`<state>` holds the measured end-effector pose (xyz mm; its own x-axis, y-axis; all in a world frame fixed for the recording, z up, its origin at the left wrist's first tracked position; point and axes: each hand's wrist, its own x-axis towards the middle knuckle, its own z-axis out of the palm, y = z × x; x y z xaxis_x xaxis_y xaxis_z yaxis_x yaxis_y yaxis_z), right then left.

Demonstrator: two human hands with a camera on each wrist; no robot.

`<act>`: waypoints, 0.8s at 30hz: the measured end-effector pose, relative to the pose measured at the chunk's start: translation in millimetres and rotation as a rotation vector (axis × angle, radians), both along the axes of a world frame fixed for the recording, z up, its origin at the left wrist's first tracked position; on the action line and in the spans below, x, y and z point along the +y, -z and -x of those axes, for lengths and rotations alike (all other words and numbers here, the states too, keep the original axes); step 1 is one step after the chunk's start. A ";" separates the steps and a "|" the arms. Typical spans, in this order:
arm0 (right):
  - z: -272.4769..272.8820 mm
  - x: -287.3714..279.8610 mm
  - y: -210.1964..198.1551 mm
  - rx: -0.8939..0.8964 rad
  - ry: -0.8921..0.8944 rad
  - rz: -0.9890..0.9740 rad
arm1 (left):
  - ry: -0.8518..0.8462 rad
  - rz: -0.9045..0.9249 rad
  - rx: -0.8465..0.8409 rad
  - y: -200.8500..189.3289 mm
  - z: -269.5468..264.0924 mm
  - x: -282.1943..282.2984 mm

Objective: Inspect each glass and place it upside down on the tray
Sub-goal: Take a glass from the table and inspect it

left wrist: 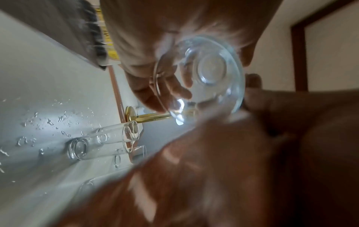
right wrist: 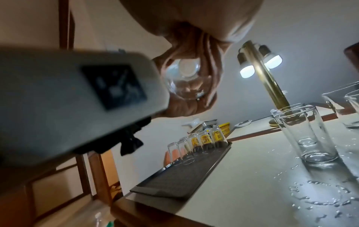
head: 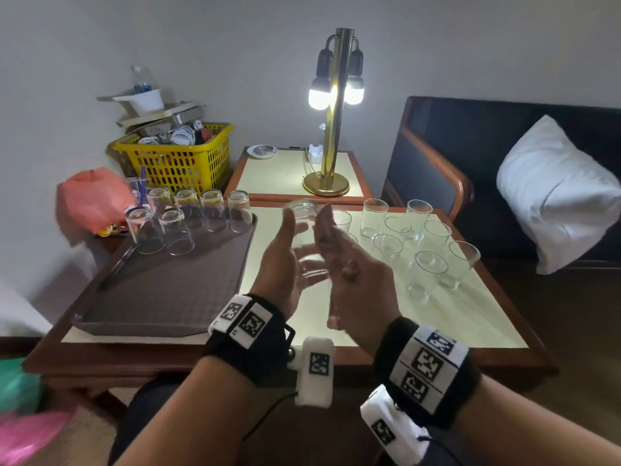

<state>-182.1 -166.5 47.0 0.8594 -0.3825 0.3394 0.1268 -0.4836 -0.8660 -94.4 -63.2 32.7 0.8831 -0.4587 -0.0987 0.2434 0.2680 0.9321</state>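
The left hand point(head: 284, 264) and right hand point(head: 349, 267), fingers straight, press one glass point(head: 304, 240) between their palms, base outward. Inspection appears in progress. Next: stand it mouth-down on the tray point(head: 161, 297) beside the inverted glasses point(head: 188, 220).

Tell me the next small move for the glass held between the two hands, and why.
Probably carry the glass left and set it rim-down on the tray, beside the front pair of inverted glasses. Both hands, left hand and right hand, hold it raised with its base uppermost, and bare mat lies there.
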 end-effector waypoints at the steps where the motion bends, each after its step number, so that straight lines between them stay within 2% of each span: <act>1: -5.3 -6.4 0.8 0.009 0.030 -0.038 | 0.061 -0.018 0.008 -0.2 0.5 -0.3; 2: -6.9 -11.6 -3.9 0.026 0.060 -0.112 | 0.106 -0.053 -0.017 0.2 1.5 -2.0; 4: -6.1 -13.3 -9.3 0.020 0.060 -0.188 | 0.054 -0.083 -0.095 3.5 2.5 -4.7; 6: 3.0 -2.2 -2.9 0.005 0.016 -0.046 | -0.063 -0.029 -0.092 4.1 0.1 -5.3; 8: 5.4 2.7 0.7 0.021 -0.003 -0.003 | -0.043 -0.009 -0.029 5.7 1.1 -2.9; 10: -2.1 -5.8 -6.2 0.060 0.029 -0.146 | 0.076 -0.063 -0.033 6.0 2.3 -2.5; 12: -2.3 -7.5 -15.5 0.048 0.029 -0.233 | 0.058 -0.081 -0.082 5.5 3.1 -3.6; 14: 3.1 0.8 -13.0 0.030 0.004 -0.115 | -0.057 -0.042 -0.080 1.2 2.3 -4.4; 16: 3.4 4.6 -9.0 0.041 -0.017 -0.059 | -0.030 -0.007 -0.002 0.5 4.2 -3.7; 19: -4.4 -8.7 -21.3 0.043 0.052 -0.200 | 0.105 -0.096 -0.006 3.1 8.1 -5.9; 22: 1.5 -2.5 -17.1 0.025 -0.005 -0.167 | -0.032 -0.061 -0.038 2.5 5.9 -7.3; 24: 4.1 1.1 -7.9 0.058 -0.026 -0.115 | -0.036 -0.031 0.017 3.3 5.2 -6.5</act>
<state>-186.1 -165.4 55.0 0.8864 -0.3937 0.2436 0.0858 -0.3775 -0.9220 -99.5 -69.8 29.4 0.8970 -0.4231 -0.1280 0.2503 0.2476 0.9360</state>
